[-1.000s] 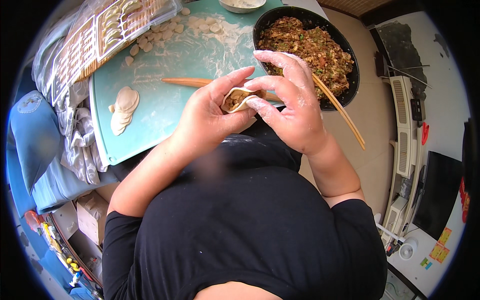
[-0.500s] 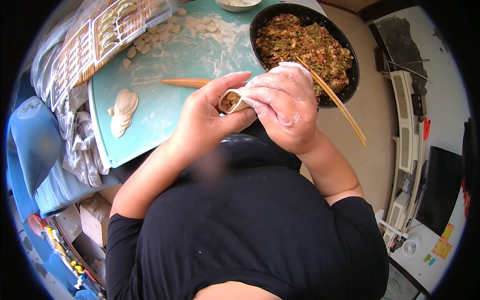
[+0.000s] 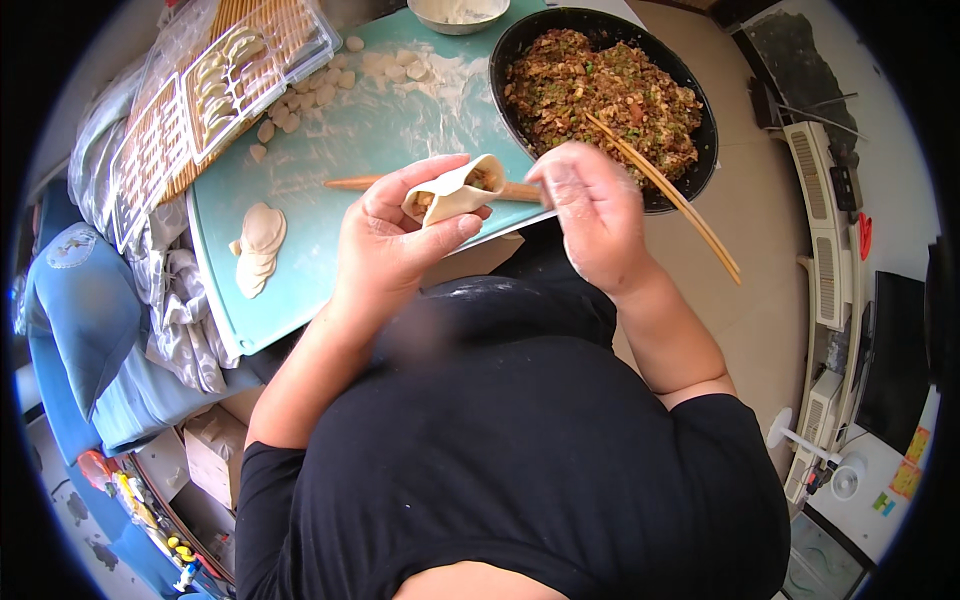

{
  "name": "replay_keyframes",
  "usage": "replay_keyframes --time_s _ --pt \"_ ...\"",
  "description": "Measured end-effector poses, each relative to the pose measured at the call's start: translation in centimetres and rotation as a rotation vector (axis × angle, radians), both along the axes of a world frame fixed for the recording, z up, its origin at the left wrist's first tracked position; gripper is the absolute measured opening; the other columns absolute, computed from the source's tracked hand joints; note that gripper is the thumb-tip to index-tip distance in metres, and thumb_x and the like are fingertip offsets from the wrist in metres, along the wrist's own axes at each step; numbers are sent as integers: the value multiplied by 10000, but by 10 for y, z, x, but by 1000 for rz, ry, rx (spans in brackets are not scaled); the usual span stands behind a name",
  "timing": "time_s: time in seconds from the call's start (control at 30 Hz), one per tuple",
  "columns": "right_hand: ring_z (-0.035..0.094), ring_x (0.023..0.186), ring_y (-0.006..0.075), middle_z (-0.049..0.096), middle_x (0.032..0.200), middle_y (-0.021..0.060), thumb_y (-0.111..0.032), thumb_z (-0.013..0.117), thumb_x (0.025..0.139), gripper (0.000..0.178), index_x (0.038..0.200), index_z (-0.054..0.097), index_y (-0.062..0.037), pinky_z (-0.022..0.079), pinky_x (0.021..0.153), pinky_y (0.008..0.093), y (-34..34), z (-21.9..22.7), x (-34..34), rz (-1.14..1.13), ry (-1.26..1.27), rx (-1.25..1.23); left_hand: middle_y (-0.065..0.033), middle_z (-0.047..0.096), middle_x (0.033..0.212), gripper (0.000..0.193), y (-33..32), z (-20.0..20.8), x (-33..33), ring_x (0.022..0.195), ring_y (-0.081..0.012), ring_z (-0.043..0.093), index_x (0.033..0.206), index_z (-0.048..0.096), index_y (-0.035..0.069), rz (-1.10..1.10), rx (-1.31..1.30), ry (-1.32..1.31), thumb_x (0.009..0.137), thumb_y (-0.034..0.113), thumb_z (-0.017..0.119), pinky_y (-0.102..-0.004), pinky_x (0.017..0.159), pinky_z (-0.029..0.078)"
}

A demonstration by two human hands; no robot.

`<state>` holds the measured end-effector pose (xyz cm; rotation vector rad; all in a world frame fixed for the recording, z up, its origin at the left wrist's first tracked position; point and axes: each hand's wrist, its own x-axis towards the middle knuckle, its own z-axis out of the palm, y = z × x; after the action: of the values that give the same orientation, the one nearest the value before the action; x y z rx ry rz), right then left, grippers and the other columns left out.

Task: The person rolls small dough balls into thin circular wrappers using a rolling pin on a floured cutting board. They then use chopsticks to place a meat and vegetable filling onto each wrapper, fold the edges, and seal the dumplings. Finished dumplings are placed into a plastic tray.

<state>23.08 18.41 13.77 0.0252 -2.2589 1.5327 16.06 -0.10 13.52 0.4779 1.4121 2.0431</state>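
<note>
A dumpling (image 3: 452, 197) rests in my left hand (image 3: 380, 235), held between thumb and fingers. Its wrapper is pinched together in the middle, and filling shows at both open ends. To its right, my right hand (image 3: 600, 225) is apart from the dumpling, fingers loosely bent and nothing seen in them; the fingertips are a little blurred. A wooden rolling pin (image 3: 521, 191) lies on the floury green mat (image 3: 330, 170) behind the dumpling, partly hidden by it and my left hand. Overlapping round wrappers (image 3: 262, 240) lie on the mat at the left.
A black pan (image 3: 494, 75) of chopped filling (image 3: 590, 90) stands at the right, wooden chopsticks (image 3: 680, 205) jutting over its near rim. Small dough pieces (image 3: 310, 97) lie at the back. Plastic trays (image 3: 160, 130) with several dumplings sit far left, beside a metal bowl (image 3: 460, 28) of flour.
My right hand has let go of the dumpling and drawn away rightward. The dumpling, pinched by both hands before, now stays in my left hand with its second open end in sight.
</note>
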Motion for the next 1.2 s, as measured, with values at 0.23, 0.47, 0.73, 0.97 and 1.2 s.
replay_keyframes --time_s 0.23,0.47,0.73,0.97,1.2 --pt "563 643 220 581 752 97 -132 576 875 101 886 595 -34 450 587 305 -11 1 -4 56 69 45 -116 630 1046 473 -1 1 1 934 -169 632 1226 508 -3 10 -1 25 780 -53 657 -264 835 496" --pt "537 586 211 577 741 86 -10 624 781 150 924 642 -52 434 525 292 -9 5 -4 64 294 236 -122 625 1068 492 1 -2 3 958 -172 625 1234 498 -9 22 33 31 773 -63 662 -266 840 496" --pt "537 594 203 539 721 73 3 621 765 191 943 661 -56 437 525 298 -9 12 -6 64 363 203 -131 613 1096 493 1 -1 3 982 -192 616 1232 495 -15 -6 23 25 770 -62 661 -294 853 500" --pt "516 595 158 530 686 48 -26 648 770 83 851 647 -45 416 530 267 -5 11 -4 41 263 117 -153 597 1114 498 1 0 5 989 -241 614 1230 495 -15 5 16 14 764 -40 672 -336 845 517" --pt "542 711 61 565 786 11 -123 646 840 148 926 612 -7 452 625 225 -8 1 -1 129 -110 -296 -104 610 1108 493 4 1 5 981 -169 613 1237 508 2 -5 49 43 774 -47 669 -263 859 483"
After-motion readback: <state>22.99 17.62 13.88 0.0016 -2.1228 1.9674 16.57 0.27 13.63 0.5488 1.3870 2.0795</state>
